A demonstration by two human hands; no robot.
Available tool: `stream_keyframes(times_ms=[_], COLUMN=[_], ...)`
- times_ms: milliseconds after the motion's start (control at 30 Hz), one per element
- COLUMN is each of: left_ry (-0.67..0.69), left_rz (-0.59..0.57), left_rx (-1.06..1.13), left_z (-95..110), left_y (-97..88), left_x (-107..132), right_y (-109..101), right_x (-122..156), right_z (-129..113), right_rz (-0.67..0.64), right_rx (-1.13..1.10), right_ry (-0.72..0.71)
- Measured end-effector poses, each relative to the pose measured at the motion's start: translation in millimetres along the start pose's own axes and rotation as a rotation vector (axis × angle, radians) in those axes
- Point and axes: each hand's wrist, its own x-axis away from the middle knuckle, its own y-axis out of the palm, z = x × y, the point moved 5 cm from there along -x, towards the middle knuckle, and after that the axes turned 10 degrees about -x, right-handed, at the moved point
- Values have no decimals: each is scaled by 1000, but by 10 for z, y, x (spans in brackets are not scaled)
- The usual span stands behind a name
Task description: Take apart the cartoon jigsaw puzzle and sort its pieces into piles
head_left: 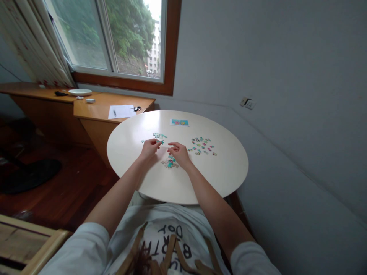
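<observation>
On the round table (229,172), the left hand (149,149) pinches a teal puzzle piece (161,142) (right hand (180,152): grip unclear).

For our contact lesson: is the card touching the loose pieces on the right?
Apart. Head view shows bare table between card and pieces.

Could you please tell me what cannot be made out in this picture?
Head view, card: its image is too small to read.
Head view, teal piece: too small to tell whether the left hand grips or only touches it.
Head view, near pile of pieces: partly hidden by the right hand.
</observation>
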Motion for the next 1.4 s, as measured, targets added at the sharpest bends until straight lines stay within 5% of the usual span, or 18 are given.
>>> stream_keyframes(times_ms=[700, 1000, 1400], left_ry=[-88, -164, -181], left_rz=[314, 324, 323], left_rx=[-107, -552, -659], left_z=[-227, -295, -402], left_y=[-367, -379, -365], left_x=[-127, -298, -347], right_y=[19, 19, 20], right_x=[26, 12, 18], right_z=[-25, -2, -7], right_rz=[-1, -13, -17], right_rx=[2, 7, 15], right_ry=[15, 1, 1])
